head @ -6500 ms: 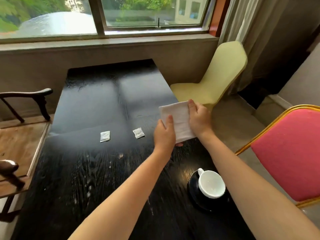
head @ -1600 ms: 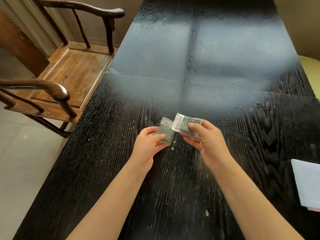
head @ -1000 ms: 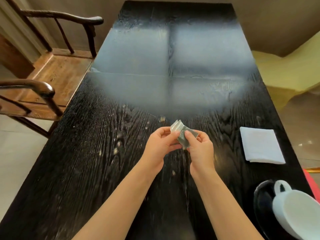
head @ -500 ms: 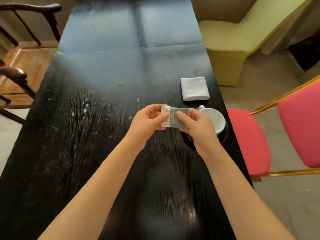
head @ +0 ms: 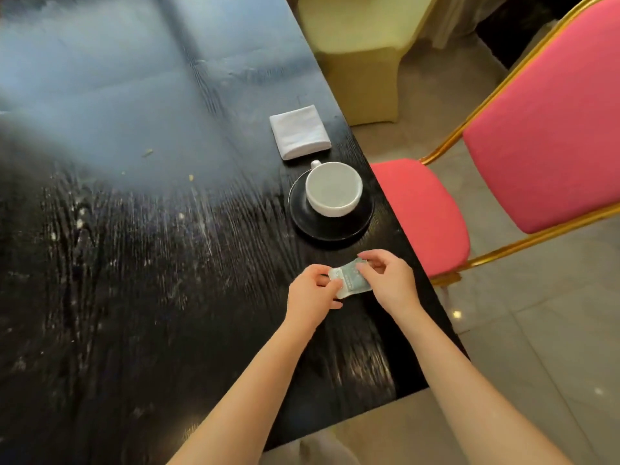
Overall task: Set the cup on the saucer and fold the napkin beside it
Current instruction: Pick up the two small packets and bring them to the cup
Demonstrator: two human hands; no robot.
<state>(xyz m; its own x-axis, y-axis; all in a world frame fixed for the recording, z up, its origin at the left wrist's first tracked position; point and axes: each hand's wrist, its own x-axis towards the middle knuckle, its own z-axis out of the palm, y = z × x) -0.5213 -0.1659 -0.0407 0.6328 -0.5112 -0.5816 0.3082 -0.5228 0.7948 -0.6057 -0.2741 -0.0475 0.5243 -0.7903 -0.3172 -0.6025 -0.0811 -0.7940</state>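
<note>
- Since the frame half a second back, both hands have dropped toward the near right part of the table (head: 134, 297), and the cup, earlier half hidden behind the right hand, now shows in full.
- Left hand (head: 310, 297) and right hand (head: 389, 283) sit close together, each pinching an end of the small packets (head: 350, 280); looks like more than one piece, count uncertain.
- Cup (head: 333, 189) stands upright on the black saucer (head: 302, 216), handle pointing away from the person. Sits off-centre, toward the far rim.
- Napkin (head: 299, 131) lies folded into a neat square just beyond the saucer, not touching it as far as I can tell.
- Judgement: both named steps look done; packet placement appears to be what remains.
- Risk 1: saucer and packets are near the table's right edge, above the pink chair (head: 422, 213). A careless release could send a packet over the side.
- Risk 2: a reach toward the saucer could catch the rim with a knuckle, tipping or sliding the off-centre cup.
- Risk 3: a forearm sweeping past might drag the napkin and spoil the fold.
</note>
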